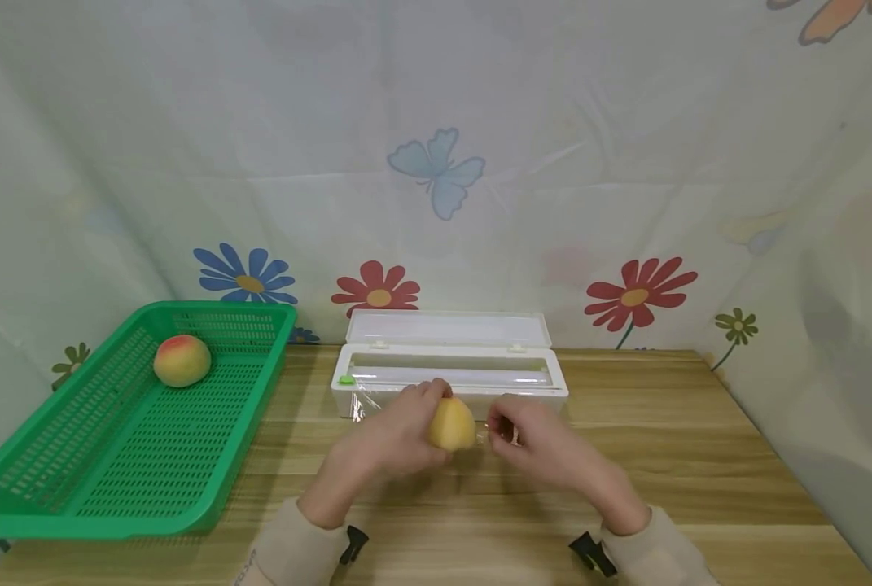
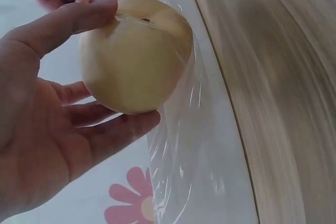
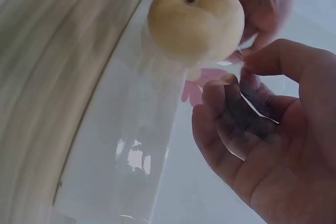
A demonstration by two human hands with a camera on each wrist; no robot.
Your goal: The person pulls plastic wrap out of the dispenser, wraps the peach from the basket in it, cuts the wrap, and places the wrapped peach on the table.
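Both hands point(image 1: 472, 443) work over wooden table point(image 1: 699, 456), floral backdrop point(image 1: 436, 163) behind.

free: bare table point(image 1: 699, 456) right | blocked: dispenser box point(image 1: 450, 370) behind hands, green basket point(image 1: 62, 496) left

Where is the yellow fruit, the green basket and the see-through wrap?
yellow fruit point(image 1: 451, 424): head view, middle of its rounded side.
green basket point(image 1: 76, 525): head view, near rim.
see-through wrap point(image 2: 194, 145): left wrist view, hanging sheet below the fruit.

Pale yellow pear point(image 1: 451, 424), half-draped in clear cling film point(image 2: 184, 145), stem end up.
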